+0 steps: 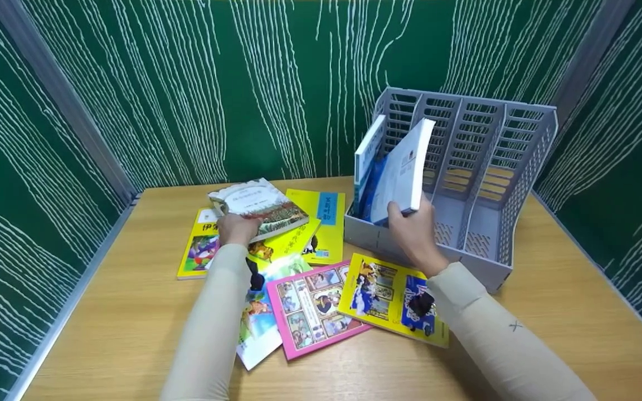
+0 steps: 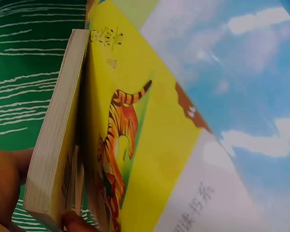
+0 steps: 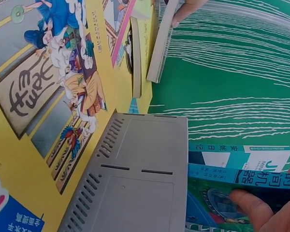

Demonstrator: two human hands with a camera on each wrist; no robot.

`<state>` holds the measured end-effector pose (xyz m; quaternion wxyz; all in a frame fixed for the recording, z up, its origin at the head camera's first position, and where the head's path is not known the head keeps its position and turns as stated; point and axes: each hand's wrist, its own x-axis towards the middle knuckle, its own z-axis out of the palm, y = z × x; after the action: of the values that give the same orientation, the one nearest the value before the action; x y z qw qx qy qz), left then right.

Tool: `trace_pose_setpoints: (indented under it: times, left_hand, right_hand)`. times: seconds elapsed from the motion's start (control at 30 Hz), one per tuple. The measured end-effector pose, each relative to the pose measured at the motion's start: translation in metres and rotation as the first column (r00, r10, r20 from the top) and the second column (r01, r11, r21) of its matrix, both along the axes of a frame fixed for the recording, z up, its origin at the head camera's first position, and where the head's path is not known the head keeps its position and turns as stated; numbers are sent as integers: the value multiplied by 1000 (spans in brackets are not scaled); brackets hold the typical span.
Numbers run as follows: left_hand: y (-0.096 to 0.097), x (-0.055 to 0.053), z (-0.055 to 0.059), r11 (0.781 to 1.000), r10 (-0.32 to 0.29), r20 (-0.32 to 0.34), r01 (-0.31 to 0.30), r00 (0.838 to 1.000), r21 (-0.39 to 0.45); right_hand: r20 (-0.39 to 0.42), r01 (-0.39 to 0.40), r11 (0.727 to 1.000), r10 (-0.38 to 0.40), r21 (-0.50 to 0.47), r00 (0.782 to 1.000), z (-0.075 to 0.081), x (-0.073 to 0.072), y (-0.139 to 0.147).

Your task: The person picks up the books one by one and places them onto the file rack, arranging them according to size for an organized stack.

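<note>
A thick book with a pale landscape cover [image 1: 259,203] is gripped at its near edge by my left hand [image 1: 237,229]. In the left wrist view, fingers and thumb show on either side of this book [image 2: 55,130], tilted above a yellow tiger book [image 2: 159,145]. My right hand [image 1: 414,231] holds a book with a blue spine and white back cover [image 1: 398,175], tilted in the left part of the grey rack [image 1: 374,236]. The right wrist view shows a finger against its dark front cover, below the blue spine [image 3: 241,175]. Another book [image 1: 370,147] stands just left of it in the rack.
Several books lie overlapping on the wooden table [image 1: 109,301]: a yellow one [image 1: 329,223] by the rack, a pink-bordered one [image 1: 321,309] and a yellow illustrated one [image 1: 390,295] nearer the front. Rack dividers [image 1: 488,156] rise to the right. Green walls [image 1: 310,72] enclose the table.
</note>
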<state>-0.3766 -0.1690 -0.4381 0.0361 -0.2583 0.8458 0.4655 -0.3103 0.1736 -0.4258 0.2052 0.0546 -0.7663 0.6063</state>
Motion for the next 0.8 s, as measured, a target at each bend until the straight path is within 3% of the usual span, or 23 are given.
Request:
trace_pose_setpoints:
  times: [0.13, 0.33, 0.43, 0.6, 0.8]
  left_hand:
    - [2, -2, 2, 996, 49, 0, -49, 999, 75]
    - [3, -6, 1, 983, 98, -64, -87, 993, 159]
    - [0, -7, -2, 966, 130, -95, -105, 987, 238]
    - [-2, -10, -7, 916, 206, -140, -140, 968, 377]
    - [2, -13, -8, 898, 237, -162, -152, 958, 413]
  right_hand:
    - [12, -6, 1000, 6, 4, 1000, -1, -2, -2]
    - [-15, -20, 1000, 20, 19, 1000, -2, -7, -4]
    - [-22, -18, 1000, 19, 21, 1000, -4, -10, -6]
    - [-35, 19, 1000, -19, 24, 999, -7, -15, -9]
    - [1, 19, 998, -20, 54, 1000, -8, -17, -12]
